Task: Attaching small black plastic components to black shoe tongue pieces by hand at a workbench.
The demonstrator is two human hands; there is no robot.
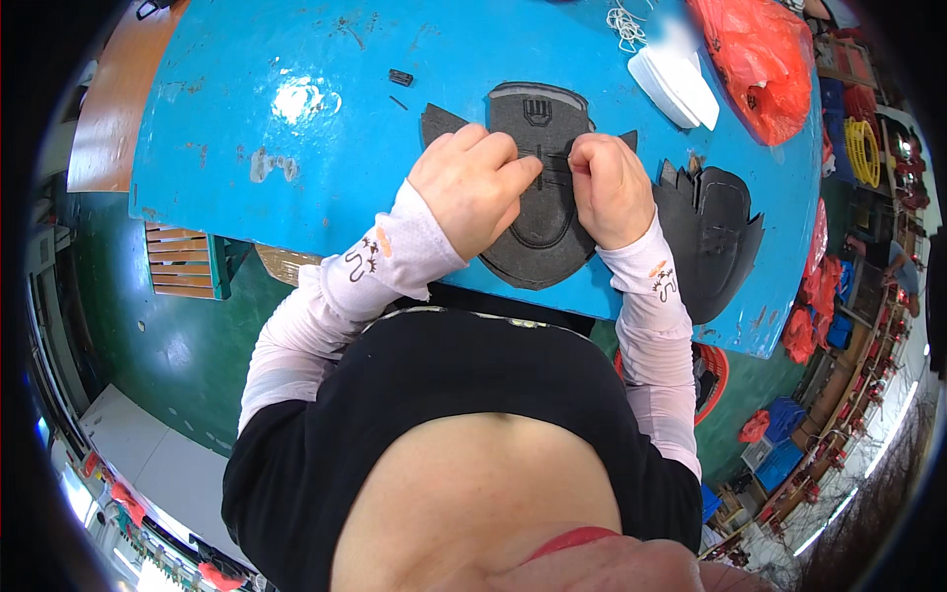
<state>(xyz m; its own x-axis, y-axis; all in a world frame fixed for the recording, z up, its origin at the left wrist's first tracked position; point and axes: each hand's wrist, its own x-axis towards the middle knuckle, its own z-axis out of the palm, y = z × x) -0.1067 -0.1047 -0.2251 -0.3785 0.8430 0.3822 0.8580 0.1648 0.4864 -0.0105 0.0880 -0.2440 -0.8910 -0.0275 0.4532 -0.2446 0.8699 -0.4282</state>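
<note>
In front of me on a blue table lies a dark grey foam-like pad [538, 232] with a rounded near end, an embossed mark at its far end and pointed flaps to both sides. My left hand [472, 189] is over the pad's left part, its fingers curled and the thumb pressed to them near the middle slit. Over the right edge my right hand [614, 192] is closed in a pinch. What either hand grips, if anything, is too small or hidden to make out. Right of it rests a stack of similar dark pads [710, 237] with jagged edges.
The blue table [326, 168] carries a small black piece [400, 77], a white tray-like container [676, 84], white cord [626, 28] and a red plastic bag [760, 69]. An orange basket [712, 380] stands below the table's near edge. A slatted wooden stool [181, 259] is at the left.
</note>
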